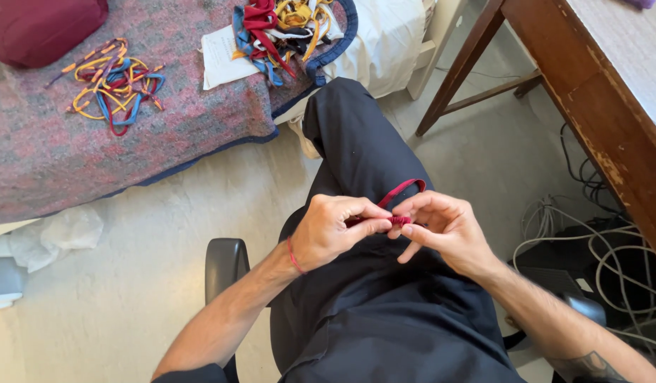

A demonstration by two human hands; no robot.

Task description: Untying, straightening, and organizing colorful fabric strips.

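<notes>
Both hands meet over the lap: left hand (335, 230) and right hand (441, 227) pinch a red lace (401, 191) between fingertips, its loop arching up and away, slightly nearer the right.

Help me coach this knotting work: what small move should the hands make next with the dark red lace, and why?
Probably the right hand should draw the free loop of the dark red flat fabric lace down toward the pinch, while the left hand keeps its grip. Both hands pinch a bunched part of the lace between fingertips over the lap, and a slack loop arches above them.
</notes>
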